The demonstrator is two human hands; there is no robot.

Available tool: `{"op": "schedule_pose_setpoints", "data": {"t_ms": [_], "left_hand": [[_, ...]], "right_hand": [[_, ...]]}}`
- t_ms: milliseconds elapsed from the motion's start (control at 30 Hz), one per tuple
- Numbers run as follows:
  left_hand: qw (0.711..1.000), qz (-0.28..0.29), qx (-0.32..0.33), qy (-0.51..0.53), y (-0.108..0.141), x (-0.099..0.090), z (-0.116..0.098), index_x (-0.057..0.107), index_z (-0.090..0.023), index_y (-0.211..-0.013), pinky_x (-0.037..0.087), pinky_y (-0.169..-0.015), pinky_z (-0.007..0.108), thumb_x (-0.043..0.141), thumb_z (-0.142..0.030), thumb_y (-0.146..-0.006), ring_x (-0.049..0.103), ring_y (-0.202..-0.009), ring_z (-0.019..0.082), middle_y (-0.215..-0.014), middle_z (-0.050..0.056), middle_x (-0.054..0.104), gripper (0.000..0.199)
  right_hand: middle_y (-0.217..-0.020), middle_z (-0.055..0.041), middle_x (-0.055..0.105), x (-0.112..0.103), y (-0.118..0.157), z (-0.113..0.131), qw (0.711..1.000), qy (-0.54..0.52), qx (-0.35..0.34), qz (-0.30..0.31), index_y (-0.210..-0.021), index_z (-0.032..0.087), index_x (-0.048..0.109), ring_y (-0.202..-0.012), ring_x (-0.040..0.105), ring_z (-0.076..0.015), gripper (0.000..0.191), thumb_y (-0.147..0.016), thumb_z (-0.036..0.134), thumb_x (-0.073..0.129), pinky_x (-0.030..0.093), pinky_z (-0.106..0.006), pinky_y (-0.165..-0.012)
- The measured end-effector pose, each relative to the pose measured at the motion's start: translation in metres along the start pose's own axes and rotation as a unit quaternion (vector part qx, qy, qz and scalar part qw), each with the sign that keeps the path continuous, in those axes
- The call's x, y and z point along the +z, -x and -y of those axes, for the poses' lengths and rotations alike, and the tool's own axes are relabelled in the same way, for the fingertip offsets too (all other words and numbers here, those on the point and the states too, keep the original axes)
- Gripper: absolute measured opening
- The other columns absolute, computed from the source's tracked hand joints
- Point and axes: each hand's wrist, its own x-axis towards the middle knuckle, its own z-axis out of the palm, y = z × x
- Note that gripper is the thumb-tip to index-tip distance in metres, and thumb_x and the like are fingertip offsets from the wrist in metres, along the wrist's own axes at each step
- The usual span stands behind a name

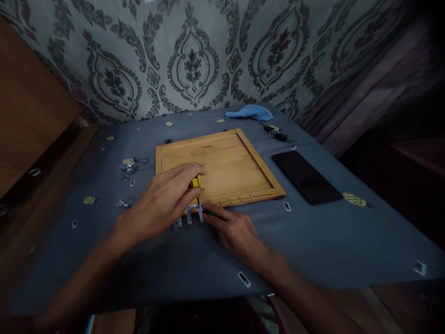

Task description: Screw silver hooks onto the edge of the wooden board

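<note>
A framed wooden panel (222,162) lies flat on the cloth-covered table, with small dark holes along its near edge. At that edge sits a metal hinge (194,211) with its arms pointing towards me. My left hand (167,195) is closed around the yellow handle of a screwdriver (197,182), which stands upright over the hinge. The screwdriver's shaft comes down onto the metal; its tip is too small to make out. My right hand (236,227) reaches in from the right, its fingers closed at the hinge's right side.
Loose metal hardware (130,166) lies left of the panel, with another small metal piece (123,203) nearer me. A black phone (306,176) rests to the right. Behind are a blue cloth (252,112) and a dark corded object (276,133). A wooden cabinet (31,102) borders the left.
</note>
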Motion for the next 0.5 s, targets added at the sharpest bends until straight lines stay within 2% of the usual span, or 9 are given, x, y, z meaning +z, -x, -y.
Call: {"op": "schedule_pose_setpoints", "data": {"t_ms": [133, 267, 367, 500], "left_hand": [[1.000, 0.018, 0.011, 0.007, 0.0013, -0.0039, 0.0056, 0.058, -0.017, -0.122, 0.053, -0.091, 0.026, 0.058, -0.011, -0.100, 0.070, -0.106, 0.018, -0.115, 0.005, 0.073, 0.023], [1.000, 0.027, 0.004, 0.000, 0.0000, -0.0059, 0.0064, 0.059, -0.016, -0.121, 0.053, -0.086, 0.028, 0.057, -0.017, -0.103, 0.070, -0.098, 0.018, -0.111, 0.005, 0.071, 0.018], [0.999, 0.018, -0.009, -0.024, -0.0010, -0.0027, 0.0042, 0.060, -0.016, -0.117, 0.053, -0.077, 0.027, 0.059, -0.021, -0.103, 0.069, -0.092, 0.018, -0.106, 0.004, 0.069, 0.015], [1.000, -0.016, 0.001, -0.025, -0.0011, 0.0006, 0.0028, 0.059, -0.017, -0.118, 0.054, -0.082, 0.026, 0.061, -0.013, -0.100, 0.071, -0.099, 0.018, -0.108, 0.003, 0.072, 0.019]], "right_hand": [[-0.143, -0.0059, 0.068, 0.0006, 0.0004, -0.0009, 1.000, -0.003, 0.004, 0.001, -0.133, 0.029, 0.072, -0.102, 0.078, -0.0224, 0.057, -0.088, -0.002, 0.057, 0.064, -0.032, -0.085], [-0.143, -0.0076, 0.068, 0.0028, 0.0006, -0.0025, 1.000, -0.012, -0.008, -0.011, -0.133, 0.025, 0.072, -0.102, 0.078, -0.0243, 0.056, -0.088, -0.002, 0.055, 0.065, -0.034, -0.083], [-0.140, -0.0077, 0.070, 0.0035, 0.0004, -0.0027, 1.000, -0.009, -0.012, -0.018, -0.133, 0.025, 0.072, -0.102, 0.079, -0.0233, 0.056, -0.088, -0.003, 0.055, 0.065, -0.032, -0.082], [-0.140, -0.0076, 0.070, 0.0033, 0.0002, -0.0021, 1.000, -0.005, -0.006, -0.017, -0.130, 0.026, 0.074, -0.101, 0.079, -0.0221, 0.056, -0.086, -0.003, 0.056, 0.064, -0.030, -0.084]]}}
